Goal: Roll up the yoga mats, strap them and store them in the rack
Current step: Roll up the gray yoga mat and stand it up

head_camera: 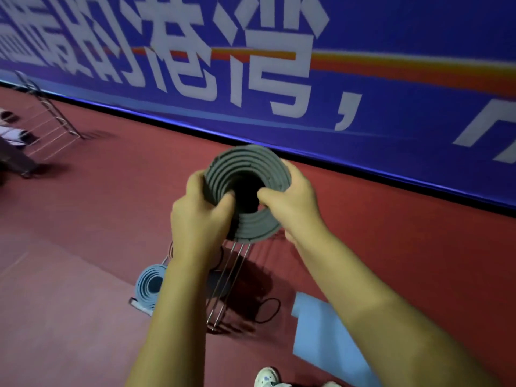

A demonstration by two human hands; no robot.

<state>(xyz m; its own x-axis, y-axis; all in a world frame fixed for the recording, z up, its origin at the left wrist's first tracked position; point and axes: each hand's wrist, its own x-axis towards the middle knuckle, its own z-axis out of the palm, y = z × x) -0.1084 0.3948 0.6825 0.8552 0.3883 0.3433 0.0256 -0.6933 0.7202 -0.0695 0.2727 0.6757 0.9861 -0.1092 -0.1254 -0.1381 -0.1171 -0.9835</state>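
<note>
Both thumbs hooked into hollow core, fingers curled round outside: left hand (pixel 199 216) and right hand (pixel 290 202) grip grey rolled mat (pixel 251 166) end-on, above wire rack (pixel 231 277) (blue rolled mat (pixel 149 283) beside it). Red floor (pixel 83 317), blue banner (pixel 391 107) behind.

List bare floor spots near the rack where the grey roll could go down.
Free: red floor left of both hands, between the far rack and the blue roll; also the strip along the banner. Crowded: under the grey roll, with wire rack, cable and flat blue mat.
</note>
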